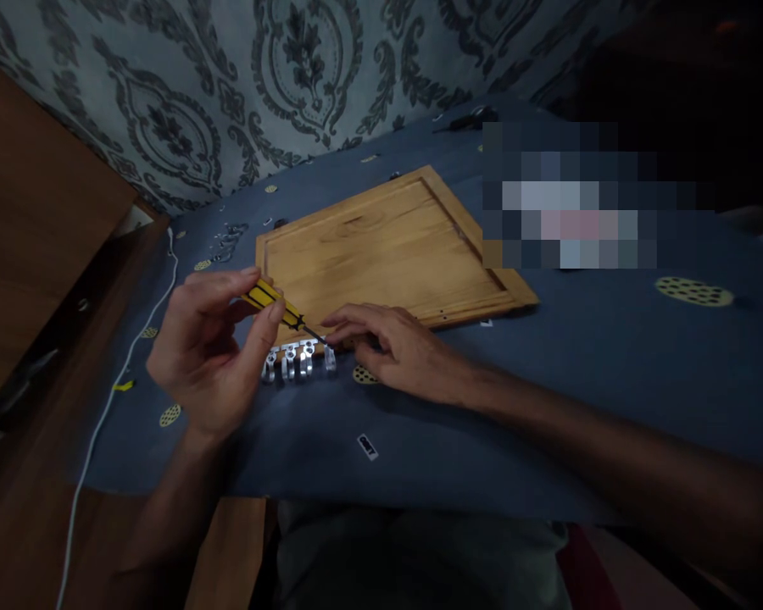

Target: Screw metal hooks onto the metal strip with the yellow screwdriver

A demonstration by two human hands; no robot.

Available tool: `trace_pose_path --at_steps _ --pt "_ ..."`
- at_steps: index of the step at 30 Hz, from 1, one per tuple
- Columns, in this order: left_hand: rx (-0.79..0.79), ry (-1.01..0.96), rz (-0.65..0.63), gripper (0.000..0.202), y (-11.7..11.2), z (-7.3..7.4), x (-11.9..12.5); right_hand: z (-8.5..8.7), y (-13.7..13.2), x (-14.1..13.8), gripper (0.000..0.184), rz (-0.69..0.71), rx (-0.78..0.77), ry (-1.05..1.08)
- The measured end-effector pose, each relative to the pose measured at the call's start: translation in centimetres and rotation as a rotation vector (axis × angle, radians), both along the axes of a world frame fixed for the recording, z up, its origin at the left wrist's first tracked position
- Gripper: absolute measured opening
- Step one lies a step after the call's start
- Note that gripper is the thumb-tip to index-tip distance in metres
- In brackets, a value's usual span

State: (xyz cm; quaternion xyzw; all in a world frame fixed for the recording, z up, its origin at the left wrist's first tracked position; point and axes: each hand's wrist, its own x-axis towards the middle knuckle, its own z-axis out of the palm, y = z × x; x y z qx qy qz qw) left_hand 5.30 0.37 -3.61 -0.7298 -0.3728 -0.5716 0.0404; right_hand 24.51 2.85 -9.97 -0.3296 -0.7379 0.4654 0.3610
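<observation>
My left hand [213, 343] grips the yellow and black handle of a screwdriver [272, 301] between thumb and fingers. The shaft slants down to the right, its tip at the near edge of a wooden board [369, 250] with a raised frame. Along that edge sit several shiny curved metal hooks [291, 363]; the rightmost hook [329, 356] is under the screwdriver tip. My right hand [394, 343] is closed beside the tip, fingertips together at the board's edge. What they pinch, if anything, is hidden.
A blue cloth with yellow dotted ovals covers the table [470, 449]. Loose metal pieces [229, 241] lie behind my left hand. A white cable [124, 364] runs down the left side. A dark tool [467, 119] lies at the back; a pixelated patch hides the right rear.
</observation>
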Motion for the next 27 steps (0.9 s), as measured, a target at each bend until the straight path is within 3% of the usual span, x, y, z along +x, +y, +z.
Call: trace_pose_path --at_steps 10,18,27 --pt "0.009 0.032 -0.012 0.025 0.03 0.01 0.19 -0.19 0.05 -0.04 0.056 0.003 -0.005 0.012" --pt "-0.035 0.008 -0.115 0.041 0.06 -0.22 -0.10 -0.53 0.13 -0.06 0.053 0.002 0.023 0.039" --pt "0.041 0.064 -0.042 0.036 0.07 0.14 0.32 -0.52 0.07 -0.05 0.053 0.003 0.020 0.040"
